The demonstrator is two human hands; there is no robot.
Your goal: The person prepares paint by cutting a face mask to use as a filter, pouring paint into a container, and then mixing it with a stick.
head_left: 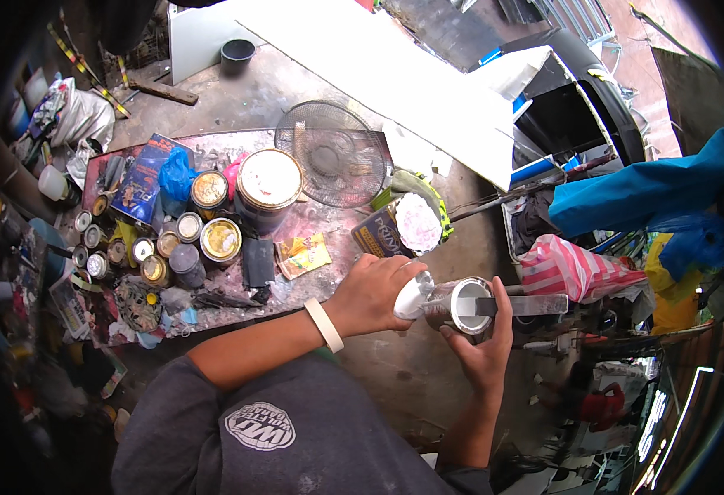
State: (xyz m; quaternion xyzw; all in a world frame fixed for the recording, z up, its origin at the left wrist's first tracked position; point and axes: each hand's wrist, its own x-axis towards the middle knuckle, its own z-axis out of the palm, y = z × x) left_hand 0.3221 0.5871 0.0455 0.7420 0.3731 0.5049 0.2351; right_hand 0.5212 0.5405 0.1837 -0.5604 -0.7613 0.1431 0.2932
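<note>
In front of my body, my left hand [376,293] is closed round a small whitish cup [410,302]. Just beside it my right hand [488,346] grips an open metal paint can [440,309], tilted, with white paint inside and on its rim. A flat scraper-like blade with a clear handle [539,304] sticks out of the can's mouth to the right. Cup and can are close together; whether they touch I cannot tell. Beyond my left hand stands a dark printed paint can [383,233] with a white-crusted top [418,223].
To the left is a paint-stained low table [312,285] with several cans, a large paint tin [270,180], a blue plastic bag [177,175] and a round fan grille [330,154]. A big white panel [395,74] lies beyond. A pink-striped bag [568,268] hangs at right.
</note>
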